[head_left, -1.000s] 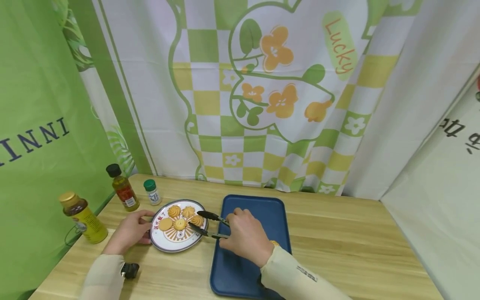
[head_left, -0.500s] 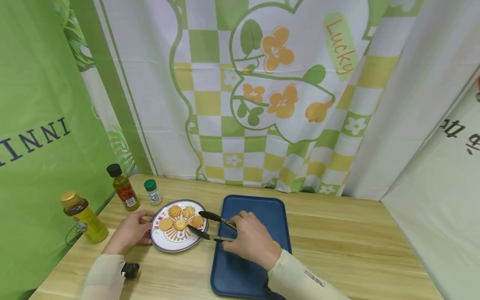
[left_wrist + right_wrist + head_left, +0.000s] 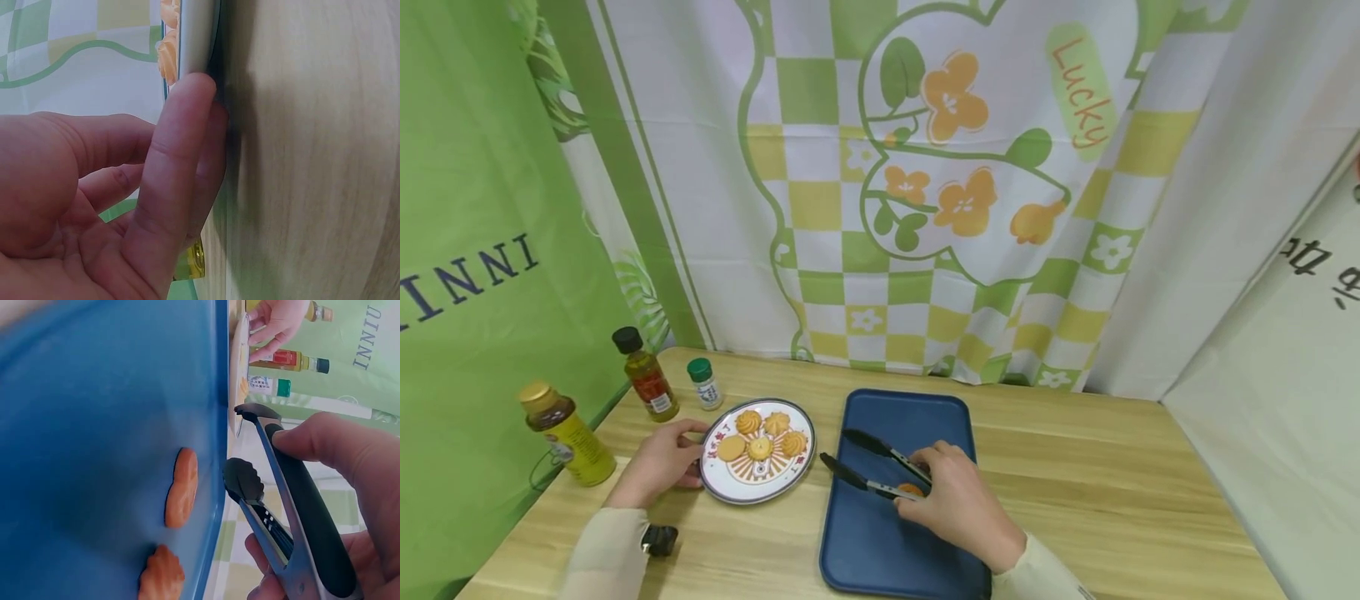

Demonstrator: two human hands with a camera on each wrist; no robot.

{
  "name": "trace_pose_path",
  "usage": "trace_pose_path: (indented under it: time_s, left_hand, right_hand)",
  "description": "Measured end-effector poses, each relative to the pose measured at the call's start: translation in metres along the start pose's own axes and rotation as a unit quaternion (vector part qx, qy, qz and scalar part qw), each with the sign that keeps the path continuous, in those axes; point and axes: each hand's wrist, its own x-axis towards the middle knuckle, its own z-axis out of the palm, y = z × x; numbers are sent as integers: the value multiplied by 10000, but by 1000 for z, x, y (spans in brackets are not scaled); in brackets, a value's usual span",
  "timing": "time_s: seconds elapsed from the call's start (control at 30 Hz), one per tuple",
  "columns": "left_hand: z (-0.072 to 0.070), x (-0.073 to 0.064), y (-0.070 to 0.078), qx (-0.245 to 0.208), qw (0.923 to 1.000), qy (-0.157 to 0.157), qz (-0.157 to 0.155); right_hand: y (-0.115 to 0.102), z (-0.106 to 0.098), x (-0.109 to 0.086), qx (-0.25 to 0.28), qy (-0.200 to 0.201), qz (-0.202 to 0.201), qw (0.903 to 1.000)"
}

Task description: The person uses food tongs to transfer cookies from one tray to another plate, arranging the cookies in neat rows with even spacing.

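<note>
My left hand [image 3: 658, 467] holds the left rim of a white patterned plate [image 3: 724, 482], its fingers bent at the edge in the left wrist view. Several golden cookies [image 3: 760, 449] lie on the plate. Over the dark blue tray [image 3: 865, 550], my right hand [image 3: 962, 504] grips black-tipped metal tongs [image 3: 850, 475]. The tongs' tips stand apart, with nothing between them, pointing toward the plate. Below the tongs, a cookie [image 3: 912, 490] on the tray is partly covered in the head view. In the right wrist view, an oblong cookie [image 3: 181, 487] and a ridged cookie [image 3: 161, 575] lie there.
Left of the plate stand a gold-capped yellow bottle [image 3: 576, 442], a black-capped oil bottle [image 3: 651, 383] and a small green-capped shaker [image 3: 705, 387]. The wooden table [image 3: 1090, 492] extends right of the tray. A patterned curtain [image 3: 925, 250] hangs behind.
The tongs in my right hand have drawn back from over the plate, moving right and nearer to me, above the tray. My left hand and the plate's cookies have stayed put.
</note>
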Motion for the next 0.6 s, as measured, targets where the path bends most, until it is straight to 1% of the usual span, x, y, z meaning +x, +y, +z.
trace_pose_path:
  time_s: [0.13, 0.27, 0.6]
  left_hand:
    - [-1, -1, 0, -7, 10000, 12, 4]
    - [0, -1, 0, 13, 10000, 12, -15]
    - [0, -1, 1, 49, 10000, 29, -46]
  right_hand:
    - [5, -5, -10, -23, 23, 64, 10000]
    - [8, -10, -21, -91, -66, 254, 9996]
    - [19, -21, -51, -558, 4, 764, 9955]
